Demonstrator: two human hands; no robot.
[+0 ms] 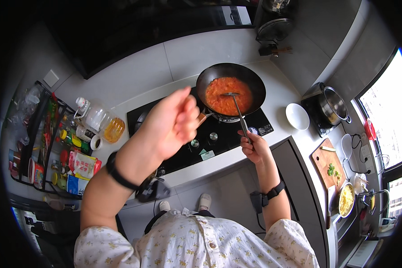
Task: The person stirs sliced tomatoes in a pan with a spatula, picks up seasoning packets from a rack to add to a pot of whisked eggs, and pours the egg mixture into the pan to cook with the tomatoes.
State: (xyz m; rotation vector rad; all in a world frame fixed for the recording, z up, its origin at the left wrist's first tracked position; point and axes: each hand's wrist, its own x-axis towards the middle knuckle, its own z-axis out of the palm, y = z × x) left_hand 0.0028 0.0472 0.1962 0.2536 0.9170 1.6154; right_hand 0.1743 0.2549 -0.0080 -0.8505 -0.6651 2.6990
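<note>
My right hand grips the metal handle of a cooking spatula, whose head rests in chunky red-orange food, which looks like cooked tomato. The food lies in a dark wok over the right burner of a black glass gas hob. My left hand is raised above the hob, nearer to the camera, slightly blurred. Its fingers are curled together, and nothing shows in them. Just beyond its fingertips is the wok's wooden handle, partly hidden by the hand.
A large oil bottle, a small cup of dark liquid and a seasoning rack stand left. To the right are a white bowl, a steel pot, a cutting board, a cleaver and a bowl of yellow shreds.
</note>
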